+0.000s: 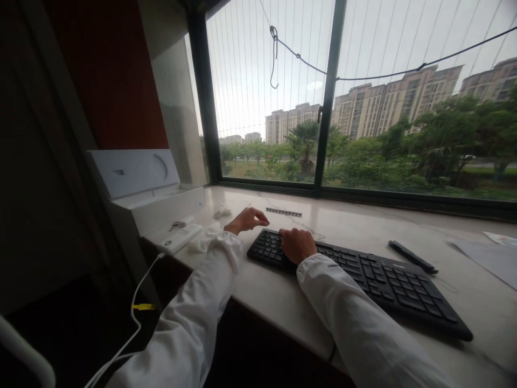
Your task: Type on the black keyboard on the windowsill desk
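A black keyboard (383,277) lies slantwise on the marble ledge. My right hand (298,243) is closed over its left part, the curled fingers at the far edge; what is under the palm is hidden. Just beyond the keyboard's left corner, my left hand (247,220) hovers in a pinch. A tiny dark piece shows at its fingertips, too small to name. Past both hands, a row of small black pieces (284,212) forms a thin line near the window.
At left stand an open white box (161,207) and a white power strip (173,240) with keys (177,225) on top. Crumpled white tissue (204,240) lies beside it. A black pen (412,256) and papers (488,258) are at right. A white cable (139,285) hangs down.
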{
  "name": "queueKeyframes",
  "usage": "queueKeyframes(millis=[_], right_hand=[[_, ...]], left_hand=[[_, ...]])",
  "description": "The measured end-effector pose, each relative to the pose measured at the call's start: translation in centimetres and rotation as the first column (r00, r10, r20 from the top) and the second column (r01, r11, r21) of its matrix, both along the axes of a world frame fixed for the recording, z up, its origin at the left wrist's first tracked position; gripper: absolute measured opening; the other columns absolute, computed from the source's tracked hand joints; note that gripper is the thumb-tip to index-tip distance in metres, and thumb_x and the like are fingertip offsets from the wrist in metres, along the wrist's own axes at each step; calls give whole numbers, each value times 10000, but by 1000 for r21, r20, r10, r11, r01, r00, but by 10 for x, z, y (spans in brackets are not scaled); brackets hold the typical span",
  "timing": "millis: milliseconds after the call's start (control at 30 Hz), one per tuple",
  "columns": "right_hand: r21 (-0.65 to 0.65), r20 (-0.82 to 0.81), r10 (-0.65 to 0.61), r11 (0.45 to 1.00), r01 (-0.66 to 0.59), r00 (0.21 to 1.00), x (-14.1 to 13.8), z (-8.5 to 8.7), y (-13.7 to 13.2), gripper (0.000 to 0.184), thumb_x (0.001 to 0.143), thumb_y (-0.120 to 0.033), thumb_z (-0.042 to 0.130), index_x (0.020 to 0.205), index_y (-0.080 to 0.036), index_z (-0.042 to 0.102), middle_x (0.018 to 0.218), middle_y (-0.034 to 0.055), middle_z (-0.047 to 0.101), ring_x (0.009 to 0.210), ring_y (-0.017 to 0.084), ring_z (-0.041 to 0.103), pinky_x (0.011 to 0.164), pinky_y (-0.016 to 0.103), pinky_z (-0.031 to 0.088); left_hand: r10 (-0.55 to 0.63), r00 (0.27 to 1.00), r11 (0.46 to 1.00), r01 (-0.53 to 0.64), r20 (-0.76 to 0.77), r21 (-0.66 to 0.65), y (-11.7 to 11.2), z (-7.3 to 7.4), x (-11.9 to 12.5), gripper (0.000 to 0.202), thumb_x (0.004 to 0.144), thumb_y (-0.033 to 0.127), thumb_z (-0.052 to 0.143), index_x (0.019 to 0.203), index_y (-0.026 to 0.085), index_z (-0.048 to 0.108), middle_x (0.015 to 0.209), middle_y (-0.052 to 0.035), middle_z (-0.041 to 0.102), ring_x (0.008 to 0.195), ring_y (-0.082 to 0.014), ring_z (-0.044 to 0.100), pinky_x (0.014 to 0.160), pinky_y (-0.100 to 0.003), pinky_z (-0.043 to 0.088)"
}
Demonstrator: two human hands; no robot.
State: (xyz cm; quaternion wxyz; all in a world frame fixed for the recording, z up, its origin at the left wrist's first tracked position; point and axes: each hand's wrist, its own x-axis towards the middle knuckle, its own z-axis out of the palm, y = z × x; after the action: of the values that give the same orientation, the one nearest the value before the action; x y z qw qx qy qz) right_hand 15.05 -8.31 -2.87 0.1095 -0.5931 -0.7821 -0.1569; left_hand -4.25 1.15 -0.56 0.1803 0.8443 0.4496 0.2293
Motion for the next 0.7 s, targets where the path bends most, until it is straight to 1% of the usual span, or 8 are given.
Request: queueKeyframes(millis=[100, 233, 433, 600, 700], right_hand=[[-12, 27, 9, 1000, -8, 1000, -3, -1, 1, 306, 840, -167, 360, 966, -220, 633, 822, 98, 671, 773, 237, 644, 631, 314, 413], [-24, 56, 18, 1000, -17, 998, -6, -2, 1, 325, 847, -166, 361, 1048, -234, 607, 851, 97, 670, 787, 230, 640, 654, 310, 409], [-53, 71, 30, 998, -27, 997, -8, -1, 1, 358, 861, -181, 347, 1118, -248, 587, 856, 97, 670, 791, 226, 637, 660, 304, 398], [-70, 86, 28, 997, -22, 996, -9, -1, 1, 382, 861, -177, 344, 1154, -257, 576, 891, 103, 668, 818, 232, 633, 680, 313, 395], [-86, 85, 35, 996, -28, 996, -10, 0, 1, 410, 865, -173, 339, 1199, -270, 556, 905, 102, 667, 838, 232, 631, 697, 311, 394]], left_hand=[[-61, 998, 998, 61, 8, -34, -4, -5, -6, 377, 689, 468, 661, 911, 168, 718, 791, -41, 688, 444, -44, 439, 440, -184, 384], [-104, 995, 992, 104, 9, -68, -1, -7, -10, 389, 661, 463, 684, 896, 157, 727, 721, -37, 675, 443, -49, 430, 444, -188, 368], [-92, 996, 994, 92, -3, -67, 1, -10, -7, 365, 645, 421, 709, 886, 148, 736, 714, -44, 682, 452, -52, 453, 472, -186, 370], [-76, 996, 997, 75, -36, -34, 0, -10, -5, 317, 658, 394, 708, 869, 160, 739, 721, -38, 687, 466, -55, 474, 488, -182, 381], [-81, 995, 996, 80, -64, -29, 1, -9, -5, 278, 671, 368, 702, 861, 167, 736, 756, -35, 693, 469, -53, 484, 487, -179, 384]])
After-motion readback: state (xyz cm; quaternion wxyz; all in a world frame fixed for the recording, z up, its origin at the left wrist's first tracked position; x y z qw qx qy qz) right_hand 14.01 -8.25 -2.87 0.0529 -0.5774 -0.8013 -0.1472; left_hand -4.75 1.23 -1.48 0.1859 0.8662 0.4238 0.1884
